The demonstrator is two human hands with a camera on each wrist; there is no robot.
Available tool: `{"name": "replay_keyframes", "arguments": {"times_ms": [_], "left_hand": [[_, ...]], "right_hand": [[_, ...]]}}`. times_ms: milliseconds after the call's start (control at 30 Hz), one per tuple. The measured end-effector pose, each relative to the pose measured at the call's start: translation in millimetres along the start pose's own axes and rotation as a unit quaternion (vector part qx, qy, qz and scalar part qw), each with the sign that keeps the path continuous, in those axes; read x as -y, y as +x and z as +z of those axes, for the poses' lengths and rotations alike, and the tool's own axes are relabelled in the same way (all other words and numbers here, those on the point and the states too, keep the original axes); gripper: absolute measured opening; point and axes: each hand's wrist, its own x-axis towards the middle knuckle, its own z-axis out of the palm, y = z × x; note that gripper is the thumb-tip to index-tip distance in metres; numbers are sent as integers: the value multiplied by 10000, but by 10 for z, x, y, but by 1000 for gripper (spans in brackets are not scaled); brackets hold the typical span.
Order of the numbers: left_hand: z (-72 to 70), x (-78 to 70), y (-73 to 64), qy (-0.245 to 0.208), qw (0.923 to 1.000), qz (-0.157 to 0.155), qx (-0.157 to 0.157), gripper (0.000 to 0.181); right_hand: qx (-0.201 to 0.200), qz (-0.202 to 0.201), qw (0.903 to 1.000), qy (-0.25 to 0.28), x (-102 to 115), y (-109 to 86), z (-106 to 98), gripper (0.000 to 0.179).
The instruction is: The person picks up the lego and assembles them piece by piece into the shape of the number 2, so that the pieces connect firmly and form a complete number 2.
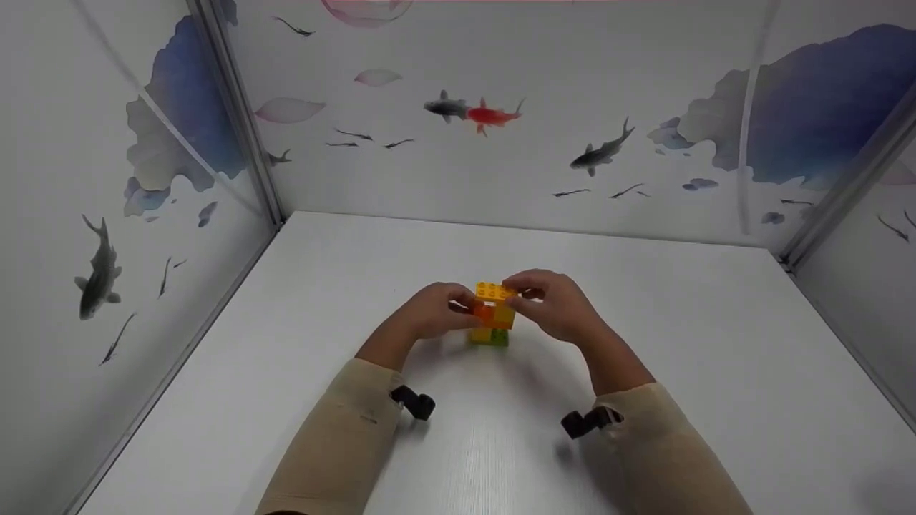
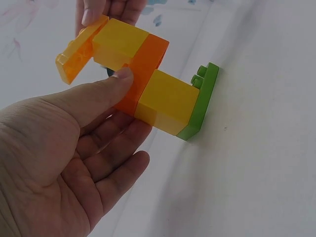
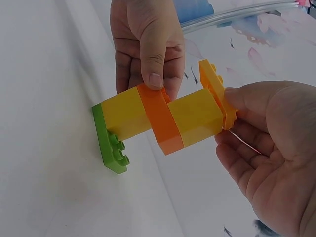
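Note:
A small tower of toy building bricks stands between the hands on the table. At its foot is a green plate (image 2: 203, 101) with bare studs at one end. Above it come a yellow brick (image 2: 168, 98), an orange brick (image 3: 163, 126) and a second yellow brick (image 3: 197, 116). A yellow-orange plate (image 2: 79, 55) sits at the top, tilted against the upper yellow brick with a gap along one side. My left hand (image 1: 435, 312) pinches the orange brick, thumb on its face. The right hand (image 1: 562, 304) holds the top plate between thumb and fingers.
The white tabletop (image 1: 286, 400) extends around both hands. Behind it rises a back wall (image 1: 465, 179) printed with fish and petals, and a similar side wall (image 1: 43, 286) borders the left. Each sleeve carries a small black device (image 1: 413, 403) near the wrist.

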Motion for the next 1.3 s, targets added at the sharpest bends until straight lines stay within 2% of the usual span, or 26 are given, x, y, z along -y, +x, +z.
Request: {"name": "replay_keyframes", "arguments": {"times_ms": [333,800,1067,1300], "left_hand": [[3,0,24,18,10000,-81,15,31],[4,11,42,-72,9998,-203,54,30],[6,3,45,-37,9997,-223,30,29],[5,4,29,-81,9999,-86,8,28]], "right_hand": [[-34,-30,9999,-101,-14,16,9,29],[64,58,9999,54,-52,28,11,29],[127,271,9992,265,-114,54,1,29],[118,-17,9998,138,-95,29,0,30]]}}
